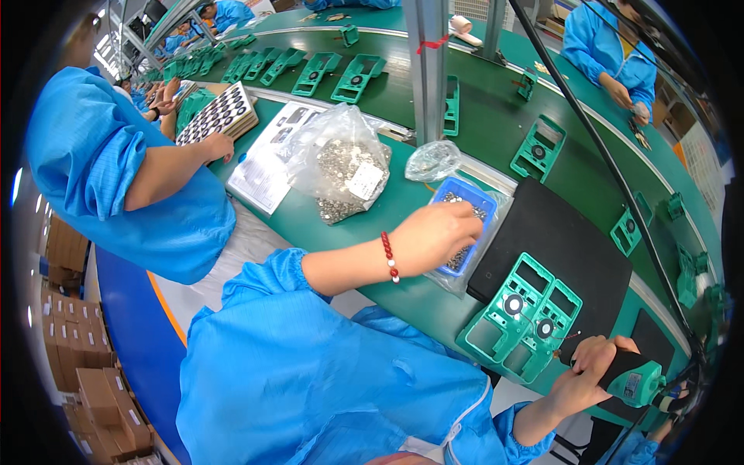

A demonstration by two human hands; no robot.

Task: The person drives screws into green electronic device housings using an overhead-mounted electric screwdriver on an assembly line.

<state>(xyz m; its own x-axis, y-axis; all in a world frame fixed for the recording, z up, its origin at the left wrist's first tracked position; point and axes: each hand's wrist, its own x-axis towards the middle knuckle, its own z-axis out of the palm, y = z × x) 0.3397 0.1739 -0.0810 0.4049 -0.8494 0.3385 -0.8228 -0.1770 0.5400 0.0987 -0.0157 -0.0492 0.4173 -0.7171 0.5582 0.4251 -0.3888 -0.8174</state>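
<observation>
My left hand (443,235) reaches over a blue tray (486,203) of small metal screws. Its fingers are curled together at the screws, and the fingertips are partly hidden. A red bead bracelet circles that wrist. At the lower right, my right hand (593,373) is wrapped round an electric screwdriver (634,383) with a black grip and a green body. Between my hands, two green plastic housings (505,335) lie side by side, each fitted with a round black speaker (514,304). Thin wires run from the speakers.
A black mat (554,240) lies beyond the housings. Left of the tray are a clear bag of metal parts (349,174) and printed sheets (260,182). The green conveyor (480,116) carries more housings past a metal post (428,70). A co-worker in blue (128,170) sits close on my left.
</observation>
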